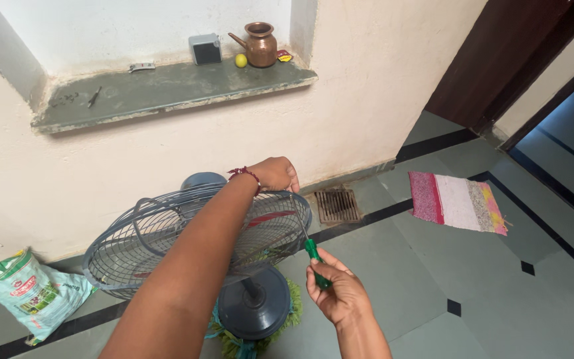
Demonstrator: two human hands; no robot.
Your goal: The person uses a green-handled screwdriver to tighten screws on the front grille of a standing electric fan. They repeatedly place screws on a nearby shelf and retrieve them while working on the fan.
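A copper pot (258,44) is being kept on the stone ledge (167,93) of a wall niche, with a small yellow fruit (240,60) lying just beside it and a grey box (204,48) standing a little to the left. A printed green bag (31,292) is being propped against the wall on the floor. A striped mat (456,201) is lying on the grey tiled floor (499,292), near a floor drain grate (337,205) by the wall.

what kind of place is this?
Likely a home, a room or passage: tiled floor with a small rug, a wall-niche shelf holding a copper pot, and a floor drain grate.
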